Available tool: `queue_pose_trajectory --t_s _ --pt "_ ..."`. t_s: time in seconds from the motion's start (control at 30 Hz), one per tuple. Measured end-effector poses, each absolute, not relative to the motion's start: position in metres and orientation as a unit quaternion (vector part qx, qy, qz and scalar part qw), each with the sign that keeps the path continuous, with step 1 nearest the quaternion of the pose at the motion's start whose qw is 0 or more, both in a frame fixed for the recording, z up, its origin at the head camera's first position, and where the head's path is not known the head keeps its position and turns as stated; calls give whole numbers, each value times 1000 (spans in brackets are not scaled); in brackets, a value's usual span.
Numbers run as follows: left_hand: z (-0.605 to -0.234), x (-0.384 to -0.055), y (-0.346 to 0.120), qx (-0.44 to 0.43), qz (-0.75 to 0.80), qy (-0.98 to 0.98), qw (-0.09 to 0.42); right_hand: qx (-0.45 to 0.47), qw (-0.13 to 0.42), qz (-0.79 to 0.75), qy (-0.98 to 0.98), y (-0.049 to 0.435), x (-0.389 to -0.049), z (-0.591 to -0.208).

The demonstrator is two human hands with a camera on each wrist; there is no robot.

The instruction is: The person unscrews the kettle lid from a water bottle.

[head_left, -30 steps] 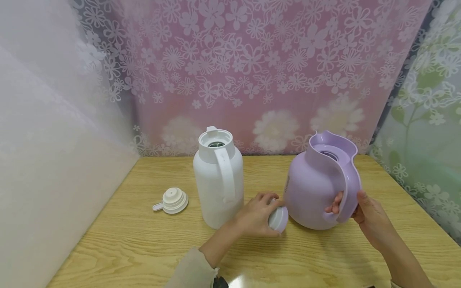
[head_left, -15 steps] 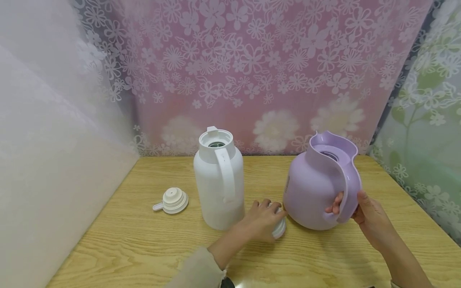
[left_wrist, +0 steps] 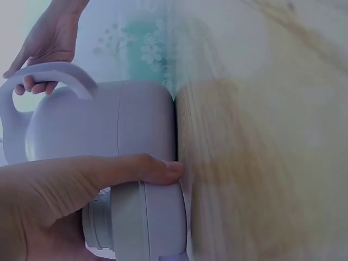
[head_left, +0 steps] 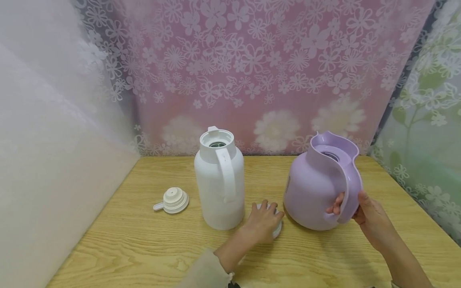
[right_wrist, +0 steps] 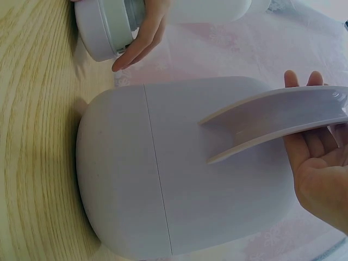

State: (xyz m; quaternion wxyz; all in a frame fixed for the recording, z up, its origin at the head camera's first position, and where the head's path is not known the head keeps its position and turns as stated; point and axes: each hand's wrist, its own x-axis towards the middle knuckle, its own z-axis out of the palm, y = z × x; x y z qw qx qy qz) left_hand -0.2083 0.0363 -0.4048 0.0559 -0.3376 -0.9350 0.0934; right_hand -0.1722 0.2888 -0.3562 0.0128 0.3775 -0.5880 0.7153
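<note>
My left hand (head_left: 261, 225) grips a round lilac and grey lid (head_left: 277, 230) from above, low over the table between two jugs. In the left wrist view the lid (left_wrist: 166, 217) sits right at the tabletop, its threaded neck turned up toward my palm and my thumb along its side. My right hand (head_left: 374, 221) holds the handle of a lilac thermos jug (head_left: 307, 192), fingers passing through the handle loop. This jug stands upright, its top without a lid. Just left of my left hand stands a white thermos jug (head_left: 219, 192), also with its mouth uncovered.
A cream stopper (head_left: 174, 201) with a short tab lies on the wooden table (head_left: 144, 248), left of the white jug. Floral curtains (head_left: 245, 80) hang behind the table's back edge and at the right; a pale sheet (head_left: 65, 140) runs along the left side.
My left hand has lowered the lid to the tabletop, moving slightly left and toward me, and turned it flat. My right hand and both jugs have stayed in place.
</note>
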Motion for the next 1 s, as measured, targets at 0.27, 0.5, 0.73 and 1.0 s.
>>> queue_pose_trajectory --t_s 0.27,0.5,0.73,1.0 --pt "-411 -210 38 -324 69 -942 50 369 12 716 -592 290 -172 -359" --pt "-415 -211 40 -302 67 -950 47 368 10 715 -594 288 -172 -361" --pt "-415 -212 43 -292 77 -952 46 364 2 711 -602 289 -171 -359" --pt "-411 -216 46 -290 71 -953 50 393 -2 699 -598 296 -175 -355"
